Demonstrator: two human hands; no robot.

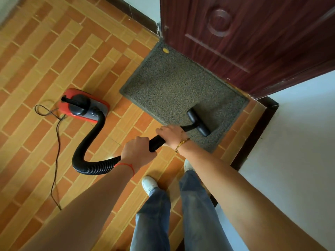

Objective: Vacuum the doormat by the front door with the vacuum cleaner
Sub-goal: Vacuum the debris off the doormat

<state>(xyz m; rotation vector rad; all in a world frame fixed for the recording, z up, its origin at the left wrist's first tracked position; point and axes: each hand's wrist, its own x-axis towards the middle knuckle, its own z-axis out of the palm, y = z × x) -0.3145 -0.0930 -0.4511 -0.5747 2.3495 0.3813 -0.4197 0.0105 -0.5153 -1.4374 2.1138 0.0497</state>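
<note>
While both hands, left (138,151) and right (171,134), grip the hose (94,167), nozzle (198,122) on doormat (168,84) just beyond

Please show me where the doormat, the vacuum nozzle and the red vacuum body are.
doormat (168,82): head view, bare grey middle of the mat.
vacuum nozzle (198,122): head view, centre of the black floor head.
red vacuum body (83,105): head view, dark top of the housing.

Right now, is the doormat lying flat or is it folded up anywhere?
Flat. The doormat lies spread on the floor by the door, no corner curled, with the vacuum head resting on its near part.
</note>
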